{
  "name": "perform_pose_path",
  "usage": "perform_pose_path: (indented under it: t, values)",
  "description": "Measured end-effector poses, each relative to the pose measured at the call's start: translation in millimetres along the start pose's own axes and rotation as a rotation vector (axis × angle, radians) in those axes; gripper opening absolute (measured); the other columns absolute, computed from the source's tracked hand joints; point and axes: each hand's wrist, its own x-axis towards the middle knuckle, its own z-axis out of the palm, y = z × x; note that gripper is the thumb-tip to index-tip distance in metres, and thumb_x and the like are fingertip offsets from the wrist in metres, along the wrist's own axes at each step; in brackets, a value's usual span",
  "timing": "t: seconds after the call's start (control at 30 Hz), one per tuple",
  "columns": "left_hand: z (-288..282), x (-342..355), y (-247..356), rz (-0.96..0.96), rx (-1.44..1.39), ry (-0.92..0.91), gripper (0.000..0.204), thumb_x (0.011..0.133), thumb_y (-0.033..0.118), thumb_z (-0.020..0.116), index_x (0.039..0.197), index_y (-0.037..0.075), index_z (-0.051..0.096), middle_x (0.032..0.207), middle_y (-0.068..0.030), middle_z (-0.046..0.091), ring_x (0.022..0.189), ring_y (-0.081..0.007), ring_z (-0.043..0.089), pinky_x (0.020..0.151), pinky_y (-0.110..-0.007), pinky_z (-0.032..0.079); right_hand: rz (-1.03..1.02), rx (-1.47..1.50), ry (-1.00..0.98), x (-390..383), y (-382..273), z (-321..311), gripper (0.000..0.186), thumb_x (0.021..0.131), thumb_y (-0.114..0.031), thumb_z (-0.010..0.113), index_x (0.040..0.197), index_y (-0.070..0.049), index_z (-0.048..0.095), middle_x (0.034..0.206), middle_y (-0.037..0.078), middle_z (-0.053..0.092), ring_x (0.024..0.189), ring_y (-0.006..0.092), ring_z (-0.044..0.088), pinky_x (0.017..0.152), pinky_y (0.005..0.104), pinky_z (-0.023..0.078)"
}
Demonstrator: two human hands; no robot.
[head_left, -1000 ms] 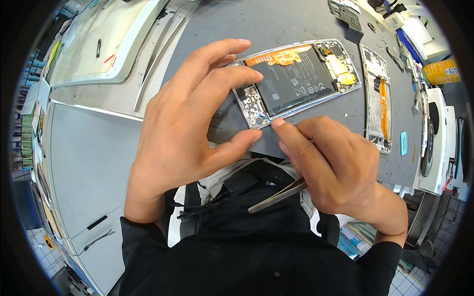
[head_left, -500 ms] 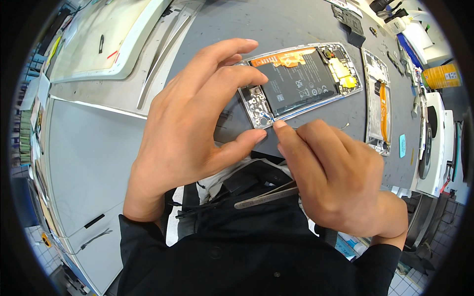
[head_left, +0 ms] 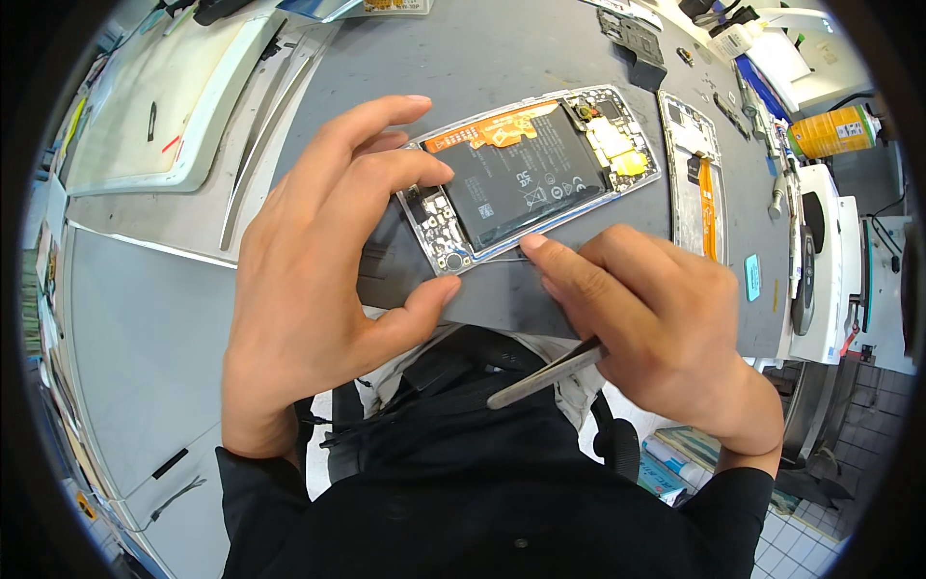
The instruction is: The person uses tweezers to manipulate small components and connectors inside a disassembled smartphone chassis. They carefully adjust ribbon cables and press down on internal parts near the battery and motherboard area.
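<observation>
An opened phone (head_left: 531, 169) with a black battery, orange flex cables and exposed boards lies tilted on the grey mat. My left hand (head_left: 318, 261) grips its left end, thumb at the lower corner and fingers over the upper side. My right hand (head_left: 646, 318) is closed on metal tweezers (head_left: 540, 378), which lie back through the palm with their blunt end sticking out toward me. The tips of my right index finger and thumb are at the phone's lower long edge, by a thin blue cable; whether they hold it is unclear.
A second phone frame (head_left: 694, 193) with an orange flex cable lies at the right, near a small turquoise piece (head_left: 752, 277) and a yellow can (head_left: 831, 131). A black plastic part (head_left: 632, 48) sits behind. A large white-rimmed pad (head_left: 145, 116) stands at the upper left.
The view has shifted, moving the scene leftward. My right fingertips have moved rightward along the phone's lower edge, away from the corner; my left hand keeps its grip.
</observation>
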Motion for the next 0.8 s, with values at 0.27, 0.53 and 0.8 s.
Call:
perform_pose_path:
  t: [0.27, 0.53, 0.8]
  values:
    - [0.7, -1.5, -0.3, -0.019, -0.020, 0.002, 0.056, 0.065, 0.012, 0.083, 0.117, 0.004, 0.065, 0.145, -0.0241, 0.056, 0.130, -0.0399, 0.060, 0.111, -0.049, 0.048, 0.020, 0.037, -0.001, -1.2, 9.6, -2.9, 0.044, 0.077, 0.001, 0.080, 0.120, -0.005, 0.076, 0.069, 0.002, 0.054, 0.055, 0.0170, 0.056, 0.046, 0.0323, 0.041]
    - [1.3, -0.5, -0.1, -0.036, -0.021, 0.014, 0.056, 0.067, 0.022, 0.082, 0.117, 0.004, 0.065, 0.147, -0.0242, 0.055, 0.132, -0.0396, 0.058, 0.112, -0.050, 0.046, 0.052, -0.029, -0.008, -5.8, 22.3, -10.9, 0.043, 0.076, -0.001, 0.081, 0.118, -0.008, 0.077, 0.068, 0.001, 0.054, 0.054, 0.0164, 0.056, 0.047, 0.0321, 0.041]
    - [1.6, -0.9, 3.2, -0.091, -0.007, 0.006, 0.057, 0.064, 0.022, 0.081, 0.117, 0.006, 0.064, 0.147, -0.0235, 0.055, 0.133, -0.0391, 0.057, 0.112, -0.050, 0.045, 0.062, -0.015, 0.002, -8.7, 30.6, -10.7, 0.041, 0.077, -0.001, 0.081, 0.117, -0.010, 0.078, 0.067, 0.001, 0.053, 0.054, 0.0171, 0.056, 0.047, 0.0325, 0.042]
